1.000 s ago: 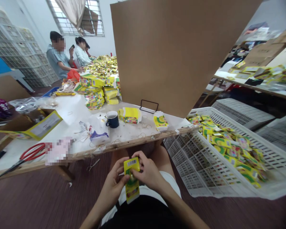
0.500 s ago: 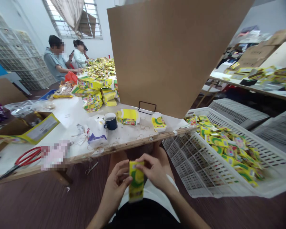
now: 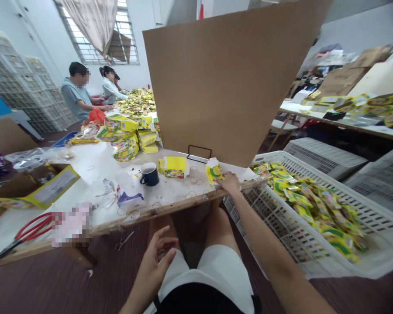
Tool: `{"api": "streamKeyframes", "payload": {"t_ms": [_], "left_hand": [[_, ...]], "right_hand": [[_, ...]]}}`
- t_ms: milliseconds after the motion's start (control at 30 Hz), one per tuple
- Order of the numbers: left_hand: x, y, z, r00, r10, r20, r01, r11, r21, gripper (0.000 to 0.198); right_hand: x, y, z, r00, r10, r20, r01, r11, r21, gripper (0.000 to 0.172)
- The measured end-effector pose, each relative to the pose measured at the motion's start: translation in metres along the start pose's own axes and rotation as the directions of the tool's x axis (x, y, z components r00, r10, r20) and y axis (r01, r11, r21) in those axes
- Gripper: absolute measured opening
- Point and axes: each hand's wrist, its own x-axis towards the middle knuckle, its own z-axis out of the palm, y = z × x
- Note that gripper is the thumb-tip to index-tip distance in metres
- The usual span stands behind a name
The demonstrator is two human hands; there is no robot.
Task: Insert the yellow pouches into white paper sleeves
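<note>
My left hand [image 3: 157,266] hovers above my lap, fingers loosely curled and apart, with nothing in it. Over at the table's near edge, my right hand [image 3: 231,182] has its fingers closed on the near right side of a small yellow and green box [image 3: 212,169] with a white flap raised. Whether a packet is under those fingers is hidden. Left of that box lie a larger yellow box [image 3: 173,167] on its side and a dark blue mug [image 3: 149,174]. A black wire stand [image 3: 199,153] is just behind, at the foot of a large cardboard sheet [image 3: 216,87].
A white plastic crate [image 3: 334,183] of yellow packets stands at my right, against the table corner. Red-handled scissors [image 3: 36,226] and an open carton [image 3: 55,185] lie at left. Stacked yellow boxes [image 3: 124,146] stand farther back, with people [image 3: 77,98] seated beyond.
The yellow packet both hands held over my lap is no longer visible. My right hand has moved forward to the small box on the table; my left hand has stayed low.
</note>
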Motion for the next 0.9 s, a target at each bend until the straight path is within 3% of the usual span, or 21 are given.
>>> {"api": "streamKeyframes", "payload": {"t_ms": [100,300,433,500,567,633,767,833,900], "left_hand": [[0.001,-0.001,-0.007,1.000,-0.010,-0.016,0.010,1.000,0.002,0.056],[0.004,-0.003,-0.003,0.999,-0.035,0.025,0.035,0.999,-0.011,0.056],[0.006,-0.005,-0.008,1.000,-0.024,-0.008,0.024,0.999,-0.025,0.054],[0.007,-0.004,-0.012,0.998,-0.026,-0.057,0.023,0.998,-0.057,0.052],[0.008,-0.003,-0.014,0.995,-0.018,-0.097,0.008,0.994,-0.105,0.048],[0.008,-0.001,-0.013,0.994,0.001,-0.105,-0.019,0.986,-0.168,0.046],[0.004,0.004,-0.007,0.988,0.004,-0.157,-0.052,0.950,-0.308,0.048],[0.001,0.008,-0.006,0.984,-0.015,-0.178,-0.050,0.934,-0.355,0.048],[-0.002,0.013,-0.005,0.989,-0.033,-0.141,-0.030,0.907,-0.420,0.046]], "right_hand": [[0.002,0.003,0.011,0.998,0.057,0.021,-0.057,0.998,0.033,0.023],[0.002,0.009,0.005,0.987,0.155,0.039,-0.159,0.968,0.195,0.028],[0.000,-0.002,-0.009,0.981,0.176,0.076,-0.192,0.889,0.415,0.025],[-0.014,-0.011,-0.016,0.981,0.141,0.134,-0.192,0.814,0.548,0.025],[-0.047,-0.023,-0.018,0.972,0.069,0.223,-0.205,0.713,0.671,0.031],[-0.096,-0.037,-0.014,0.942,-0.035,0.334,-0.248,0.600,0.761,0.038],[-0.202,-0.064,0.004,0.808,-0.238,0.539,-0.401,0.448,0.799,0.048],[-0.234,-0.071,0.011,0.742,-0.276,0.611,-0.501,0.376,0.779,0.048],[-0.247,-0.073,0.015,0.683,-0.302,0.665,-0.593,0.303,0.746,0.047]]}}
